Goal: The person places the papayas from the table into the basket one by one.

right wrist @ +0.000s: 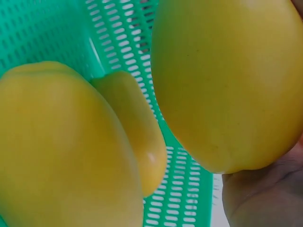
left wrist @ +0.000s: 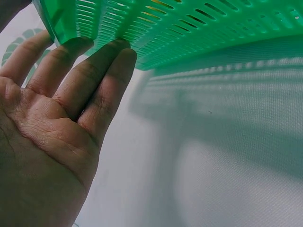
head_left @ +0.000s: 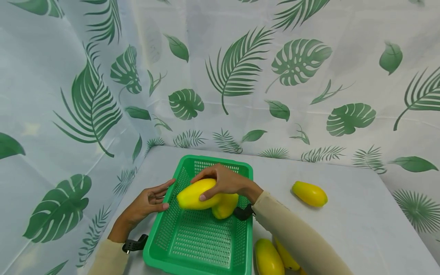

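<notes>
My right hand [head_left: 225,181] grips a yellow papaya [head_left: 197,194] from above, over the inside of a green plastic basket [head_left: 154,254]. Below that hand, another papaya [head_left: 225,207] lies in the basket. From the right wrist, the held papaya [right wrist: 227,85] fills the right side. Two more papayas show inside the basket there, a large near one [right wrist: 61,142] and a smaller one [right wrist: 142,137] partly behind it. My left hand [head_left: 148,202] is at the basket's left side. Its extended fingers [left wrist: 102,85] touch the slotted outer wall, and it holds nothing.
On the white-covered table [head_left: 361,229], a single papaya [head_left: 310,193] lies right of the basket. Several papayas, including one at the front [head_left: 269,258], lie beside the basket's near right corner, partly hidden by my right sleeve [head_left: 295,233]. A leaf-patterned curtain [head_left: 240,122] hangs behind.
</notes>
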Demonstrator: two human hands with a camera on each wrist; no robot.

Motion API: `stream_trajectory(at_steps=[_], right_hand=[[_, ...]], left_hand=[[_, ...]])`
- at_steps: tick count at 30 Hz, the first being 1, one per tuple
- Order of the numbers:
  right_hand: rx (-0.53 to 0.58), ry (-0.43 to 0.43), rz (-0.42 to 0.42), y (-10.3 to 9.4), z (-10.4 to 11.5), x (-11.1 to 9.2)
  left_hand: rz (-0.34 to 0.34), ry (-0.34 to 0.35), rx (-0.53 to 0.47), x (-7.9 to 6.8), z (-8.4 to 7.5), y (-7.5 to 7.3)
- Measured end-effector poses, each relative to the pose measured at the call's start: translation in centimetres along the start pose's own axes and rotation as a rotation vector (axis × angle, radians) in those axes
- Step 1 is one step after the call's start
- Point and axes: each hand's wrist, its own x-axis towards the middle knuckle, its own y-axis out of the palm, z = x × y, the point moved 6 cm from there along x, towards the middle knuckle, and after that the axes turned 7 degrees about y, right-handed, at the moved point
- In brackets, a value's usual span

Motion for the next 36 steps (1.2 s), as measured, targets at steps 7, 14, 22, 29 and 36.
stream_trajectory(at_steps=[7,14,22,29,36], right_hand=[[0.004,-0.014,0.042,1.2,-0.3,0.9],[-0.012,0.024,0.065,2.3,-1.0,1.6],[0.002,0.055,0.093,3.5,-1.6,2.1],[0.001,0.083,0.104,4.3,-2.3,2.4],[-0.033,0.064,0.125,4.9,-2.1,2.8]], left_hand=[[-0.004,0.003,0.003,0.0,0.0,0.0],[-0.009,-0.005,0.006,0.1,0.0,0.0],[-0.017,-0.023,0.004,0.0,0.0,0.0],[-0.013,-0.028,-0.017,0.0,0.1,0.0],[-0.02,-0.022,0.002,0.0,0.0,-0.1]])
